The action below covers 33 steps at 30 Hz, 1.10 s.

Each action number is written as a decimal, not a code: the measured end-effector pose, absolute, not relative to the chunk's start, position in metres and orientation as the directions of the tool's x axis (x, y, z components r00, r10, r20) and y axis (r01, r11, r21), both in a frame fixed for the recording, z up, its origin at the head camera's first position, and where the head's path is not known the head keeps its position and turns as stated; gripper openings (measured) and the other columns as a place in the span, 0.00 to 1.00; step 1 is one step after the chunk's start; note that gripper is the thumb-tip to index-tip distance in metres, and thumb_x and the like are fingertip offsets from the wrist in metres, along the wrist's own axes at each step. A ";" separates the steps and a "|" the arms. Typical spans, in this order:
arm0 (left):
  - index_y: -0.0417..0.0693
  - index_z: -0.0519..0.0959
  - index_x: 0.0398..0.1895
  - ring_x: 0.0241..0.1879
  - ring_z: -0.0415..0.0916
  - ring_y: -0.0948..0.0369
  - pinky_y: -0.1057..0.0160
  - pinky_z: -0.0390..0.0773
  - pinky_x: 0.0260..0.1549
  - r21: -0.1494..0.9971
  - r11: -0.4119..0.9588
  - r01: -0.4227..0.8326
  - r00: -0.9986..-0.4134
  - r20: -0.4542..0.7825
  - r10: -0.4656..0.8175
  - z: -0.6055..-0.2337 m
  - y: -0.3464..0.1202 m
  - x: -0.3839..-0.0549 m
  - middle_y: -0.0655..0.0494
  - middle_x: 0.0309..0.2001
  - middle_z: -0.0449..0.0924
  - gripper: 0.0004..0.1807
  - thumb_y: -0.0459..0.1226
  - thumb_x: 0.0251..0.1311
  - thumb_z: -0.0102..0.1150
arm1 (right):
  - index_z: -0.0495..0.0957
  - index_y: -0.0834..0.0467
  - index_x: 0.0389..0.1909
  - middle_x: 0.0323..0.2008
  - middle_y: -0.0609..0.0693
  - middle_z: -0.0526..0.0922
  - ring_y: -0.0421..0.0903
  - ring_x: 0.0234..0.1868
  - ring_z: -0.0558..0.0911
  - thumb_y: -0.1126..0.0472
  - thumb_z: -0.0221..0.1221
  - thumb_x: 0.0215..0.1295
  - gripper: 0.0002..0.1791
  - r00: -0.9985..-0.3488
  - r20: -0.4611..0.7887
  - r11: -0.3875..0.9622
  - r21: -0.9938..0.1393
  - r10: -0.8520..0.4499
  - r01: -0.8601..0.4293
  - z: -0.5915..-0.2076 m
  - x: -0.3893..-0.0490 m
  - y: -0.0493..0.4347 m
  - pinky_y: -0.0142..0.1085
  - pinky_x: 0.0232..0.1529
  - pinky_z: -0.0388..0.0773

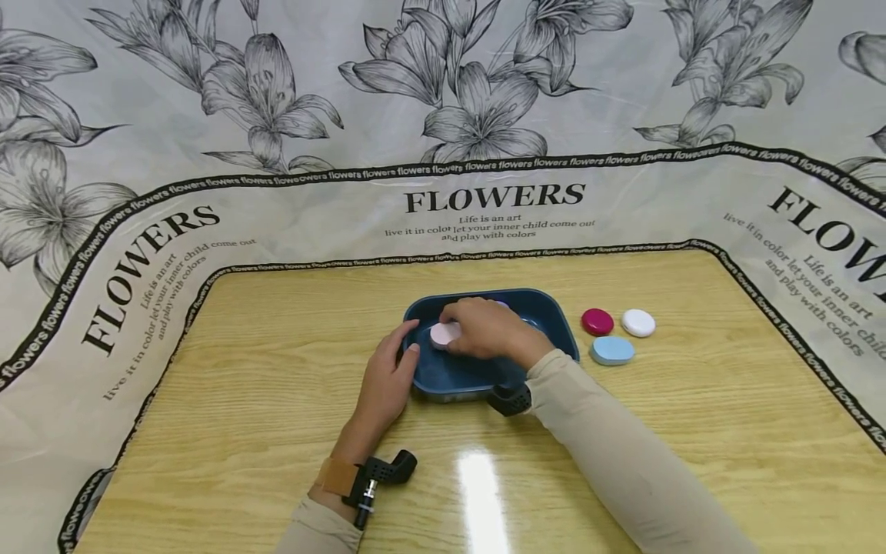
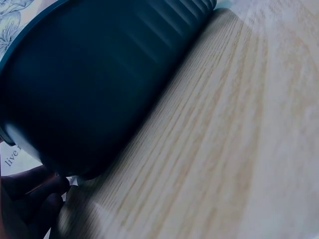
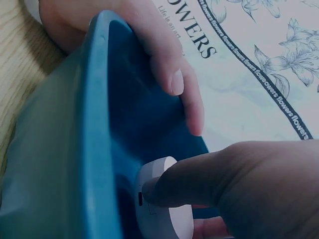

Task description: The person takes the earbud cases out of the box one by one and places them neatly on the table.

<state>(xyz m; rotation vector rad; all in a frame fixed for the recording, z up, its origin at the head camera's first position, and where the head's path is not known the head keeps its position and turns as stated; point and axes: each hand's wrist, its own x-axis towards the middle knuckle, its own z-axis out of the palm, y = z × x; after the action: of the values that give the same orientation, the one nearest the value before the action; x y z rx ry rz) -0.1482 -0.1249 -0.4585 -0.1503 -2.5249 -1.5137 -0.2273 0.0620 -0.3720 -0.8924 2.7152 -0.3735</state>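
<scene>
A dark blue plastic bin (image 1: 471,383) sits on the table; its outer wall (image 2: 99,79) fills much of the left wrist view. My left hand (image 1: 389,377) holds the bin's left wall, thumb and forefinger over the rim and other fingers outside. Inside the bin, my right hand (image 1: 484,327) pinches a pale pink earbud case (image 1: 444,335) between thumb and fingers. A small port shows on the side of this case (image 3: 154,214) in the right wrist view. Behind the right hand a bit of something purple (image 1: 501,304) shows in the bin, mostly hidden.
Right of the bin lie a crimson rounded case (image 1: 597,322), a white one (image 1: 638,323) and a light blue one (image 1: 612,351), close together on the wooden table (image 1: 291,338). A flower-printed cloth (image 1: 311,219) borders the table at the back and sides.
</scene>
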 end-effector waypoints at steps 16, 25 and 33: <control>0.63 0.70 0.71 0.69 0.64 0.56 0.47 0.64 0.67 0.864 0.473 0.171 -0.978 0.205 -0.021 -0.459 -0.126 -0.148 0.55 0.69 0.68 0.22 0.46 0.76 0.44 | 0.79 0.55 0.59 0.52 0.49 0.81 0.46 0.44 0.78 0.52 0.65 0.66 0.23 -0.821 -0.036 0.728 -0.486 -0.569 -0.483 -0.364 -0.215 0.088 0.42 0.47 0.76; 0.64 0.70 0.71 0.70 0.63 0.58 0.48 0.64 0.67 0.864 0.472 0.173 -0.978 0.209 -0.023 -0.460 -0.126 -0.149 0.57 0.70 0.67 0.22 0.47 0.76 0.45 | 0.79 0.54 0.57 0.47 0.47 0.82 0.46 0.40 0.79 0.53 0.66 0.64 0.21 -0.814 0.012 0.656 -0.584 -0.581 -0.477 -0.361 -0.210 0.105 0.40 0.40 0.78; 0.64 0.70 0.71 0.70 0.62 0.59 0.49 0.63 0.68 0.862 0.470 0.188 -0.976 0.219 -0.012 -0.463 -0.127 -0.150 0.57 0.70 0.67 0.22 0.46 0.76 0.44 | 0.79 0.54 0.59 0.43 0.50 0.82 0.47 0.35 0.78 0.52 0.67 0.64 0.24 -0.834 0.025 0.621 -0.655 -0.551 -0.430 -0.356 -0.203 0.131 0.41 0.35 0.78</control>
<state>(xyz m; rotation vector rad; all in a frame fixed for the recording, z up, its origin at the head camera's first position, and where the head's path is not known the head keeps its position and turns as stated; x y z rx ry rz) -0.1498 -0.1268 -0.4628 -0.1524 -2.5211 -1.5158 -0.2033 0.1307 -0.3562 -0.8145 2.6647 -1.0056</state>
